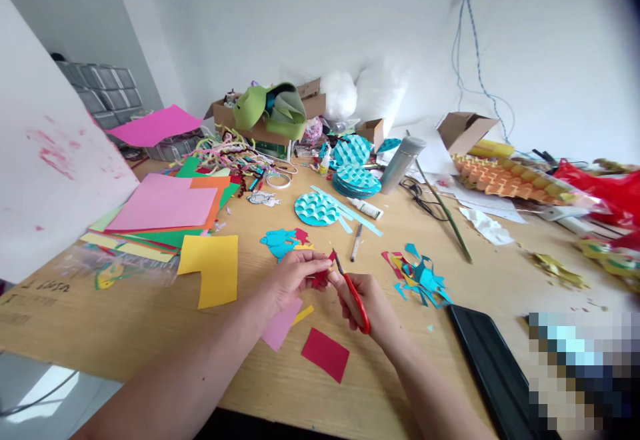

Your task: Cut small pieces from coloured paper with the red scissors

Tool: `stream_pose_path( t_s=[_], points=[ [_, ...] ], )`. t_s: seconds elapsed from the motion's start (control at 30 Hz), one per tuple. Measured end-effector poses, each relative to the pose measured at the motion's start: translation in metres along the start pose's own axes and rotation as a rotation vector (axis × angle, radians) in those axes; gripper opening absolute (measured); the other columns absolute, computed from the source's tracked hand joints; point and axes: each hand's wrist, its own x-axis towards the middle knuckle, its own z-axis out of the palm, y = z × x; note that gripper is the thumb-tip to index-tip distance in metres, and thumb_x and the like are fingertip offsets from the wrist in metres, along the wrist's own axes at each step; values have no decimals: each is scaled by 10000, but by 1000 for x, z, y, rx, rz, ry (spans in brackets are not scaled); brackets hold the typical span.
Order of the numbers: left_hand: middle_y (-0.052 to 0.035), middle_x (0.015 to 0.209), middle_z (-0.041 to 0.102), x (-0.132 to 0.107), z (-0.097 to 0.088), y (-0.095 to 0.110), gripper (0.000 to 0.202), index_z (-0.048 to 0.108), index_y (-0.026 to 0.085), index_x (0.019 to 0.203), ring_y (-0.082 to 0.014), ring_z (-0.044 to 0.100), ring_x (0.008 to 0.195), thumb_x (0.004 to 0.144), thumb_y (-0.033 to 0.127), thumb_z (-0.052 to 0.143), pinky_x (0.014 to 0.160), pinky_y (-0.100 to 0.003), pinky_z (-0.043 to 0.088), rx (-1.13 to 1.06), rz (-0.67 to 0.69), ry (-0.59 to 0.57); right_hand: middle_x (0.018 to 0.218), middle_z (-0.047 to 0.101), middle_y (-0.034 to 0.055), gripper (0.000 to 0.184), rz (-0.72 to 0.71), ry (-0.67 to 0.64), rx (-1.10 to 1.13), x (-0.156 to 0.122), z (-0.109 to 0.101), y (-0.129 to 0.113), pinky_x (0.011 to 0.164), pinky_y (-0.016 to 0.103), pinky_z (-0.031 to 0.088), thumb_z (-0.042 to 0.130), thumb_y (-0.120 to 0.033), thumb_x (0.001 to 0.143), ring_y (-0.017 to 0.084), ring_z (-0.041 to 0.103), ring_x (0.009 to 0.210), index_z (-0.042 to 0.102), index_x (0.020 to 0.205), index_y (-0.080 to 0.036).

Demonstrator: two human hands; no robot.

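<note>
My left hand (299, 272) pinches a small piece of red paper (320, 280), partly hidden by the fingers. In my right hand (367, 297) are red-handled scissors (358, 303), their blades up against the red piece. Below the hands lie a red paper rectangle (326, 355), a pink paper piece (281, 323) and a narrow yellow strip (303, 315). Just beyond my left hand, blue fish-shaped cutouts (278, 243) lie with bits of red and yellow. Blue, red and yellow scraps (425, 279) form a pile to the right of my right hand.
Coloured paper sheets (163, 203) are stacked at left, near a yellow sheet (220, 270). Blue wavy paper discs (356, 180), a silver bottle (401, 163), a glue tube (365, 208) and a pen (357, 243) stand or lie beyond. A black tablet-like object (487, 360) lies right.
</note>
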Motion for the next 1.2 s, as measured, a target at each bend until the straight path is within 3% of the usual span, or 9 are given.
stream_pose_path(
  t_s=[0.17, 0.37, 0.67, 0.77, 0.83, 0.9, 1.07, 1.2],
  points=[
    [-39, 666, 633, 4, 10, 2, 266, 676, 102, 760, -101, 572, 567, 614, 302, 773, 575, -234, 432, 32, -6, -33, 390, 474, -39, 504, -7, 58, 41, -4, -10, -9, 291, 154, 290, 537, -605, 783, 66, 436, 276, 466, 537, -171],
    [-52, 711, 650, 25, 31, -5, 246, 680, 97, 753, -89, 555, 559, 628, 294, 760, 579, -245, 446, 41, -26, -91, 369, 463, -38, 529, 2, 187, 108, -15, -24, 4, 288, 159, 278, 539, -609, 777, 61, 418, 258, 440, 492, -174],
    [9, 524, 575, 53, 65, -29, 178, 624, 123, 705, -73, 494, 449, 576, 191, 726, 486, -215, 381, 112, -101, 56, 329, 413, -22, 631, 39, 355, 350, -27, -30, 35, 306, 169, 255, 486, -704, 758, 58, 369, 265, 427, 422, -173],
    [18, 501, 560, 56, 65, -29, 162, 607, 131, 687, -69, 477, 422, 583, 186, 717, 461, -211, 363, 145, -108, 75, 401, 477, 9, 639, 97, 334, 660, -27, -38, 40, 300, 168, 218, 395, -736, 785, 80, 410, 327, 504, 507, -170],
    [21, 497, 554, 54, 60, -28, 166, 603, 134, 682, -67, 472, 419, 581, 190, 722, 460, -209, 362, 167, -102, 72, 518, 565, 56, 676, 147, 232, 880, -26, -47, 40, 328, 178, 291, 304, -739, 813, 116, 508, 431, 576, 601, -158],
    [25, 503, 548, 50, 55, -25, 169, 610, 133, 690, -64, 471, 423, 585, 203, 723, 464, -207, 365, 211, -85, 66, 627, 613, 75, 640, 179, 183, 985, -24, -55, 39, 381, 191, 364, 332, -703, 831, 133, 564, 528, 609, 664, -151],
    [6, 551, 581, 38, 40, -18, 134, 630, 126, 710, -69, 497, 444, 621, 213, 682, 477, -212, 382, 352, -26, 91, 671, 620, 36, 340, 77, 282, 866, -13, -63, 35, 410, 176, 344, 696, -476, 703, 101, 524, 536, 613, 685, -147],
    [-9, 551, 602, 27, 33, -14, 109, 637, 131, 694, -85, 515, 456, 626, 208, 673, 478, -223, 383, 402, 7, 103, 569, 565, -3, 241, -96, 193, 566, -5, -55, 22, 442, 186, 326, 740, -336, 656, 86, 469, 509, 622, 692, -130]
  ],
)
